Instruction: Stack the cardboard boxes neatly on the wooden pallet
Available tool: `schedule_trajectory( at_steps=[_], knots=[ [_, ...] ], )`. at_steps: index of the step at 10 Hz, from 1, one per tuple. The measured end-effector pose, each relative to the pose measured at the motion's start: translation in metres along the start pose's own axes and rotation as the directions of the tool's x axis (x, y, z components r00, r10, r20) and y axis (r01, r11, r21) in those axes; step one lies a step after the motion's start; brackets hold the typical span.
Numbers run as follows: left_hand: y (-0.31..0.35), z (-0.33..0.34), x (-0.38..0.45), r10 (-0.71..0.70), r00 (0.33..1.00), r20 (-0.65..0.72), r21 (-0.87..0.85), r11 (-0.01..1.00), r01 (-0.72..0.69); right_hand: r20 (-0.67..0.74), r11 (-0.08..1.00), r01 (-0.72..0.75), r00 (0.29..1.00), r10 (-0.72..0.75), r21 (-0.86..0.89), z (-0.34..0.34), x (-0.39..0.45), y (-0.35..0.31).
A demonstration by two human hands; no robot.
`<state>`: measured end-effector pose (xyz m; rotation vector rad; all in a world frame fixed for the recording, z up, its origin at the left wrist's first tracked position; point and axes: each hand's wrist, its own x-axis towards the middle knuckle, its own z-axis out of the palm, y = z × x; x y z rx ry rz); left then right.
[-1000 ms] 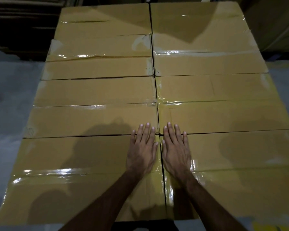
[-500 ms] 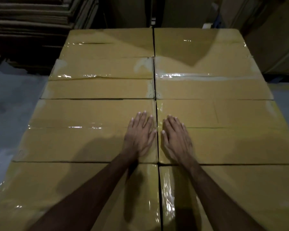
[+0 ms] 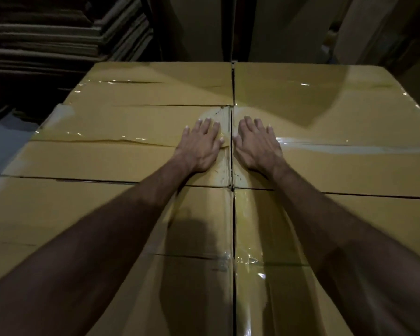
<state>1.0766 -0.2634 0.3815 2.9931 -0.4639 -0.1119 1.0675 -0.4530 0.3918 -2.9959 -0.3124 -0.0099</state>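
Cardboard boxes [image 3: 121, 161], no readable markings, hands flat on top

No text, label, brand, number or sign can be read anywhere in the head view. Faint dark specks are seen on the clear tape [image 3: 224, 132] along the centre seam of the yellow-brown taped cardboard boxes [image 3: 131, 161], but they are too blurred to be made out as writing.
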Motion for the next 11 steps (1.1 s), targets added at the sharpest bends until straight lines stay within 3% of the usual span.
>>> schedule_trajectory(
  at_steps=[5, 7, 11],
  knots=[
    [-0.001, 0.013, 0.003, -0.01, 1.0, -0.026, -0.031, 0.999, 0.009, 0.002, 0.997, -0.043, 0.999, 0.043, 0.067, 0.012, 0.0, -0.001],
    [0.007, 0.002, -0.007, -0.005, 0.999, -0.034, 0.047, 0.999, 0.006, -0.015, 0.996, -0.051, 0.999, 0.052, 0.077, 0.01, -0.007, -0.003],
    [0.055, -0.024, -0.101, 0.179, 0.977, 0.117, 0.019, 0.983, -0.183, 0.097, 0.992, 0.043, 0.994, -0.055, 0.118, -0.021, -0.113, -0.021]
  ],
)
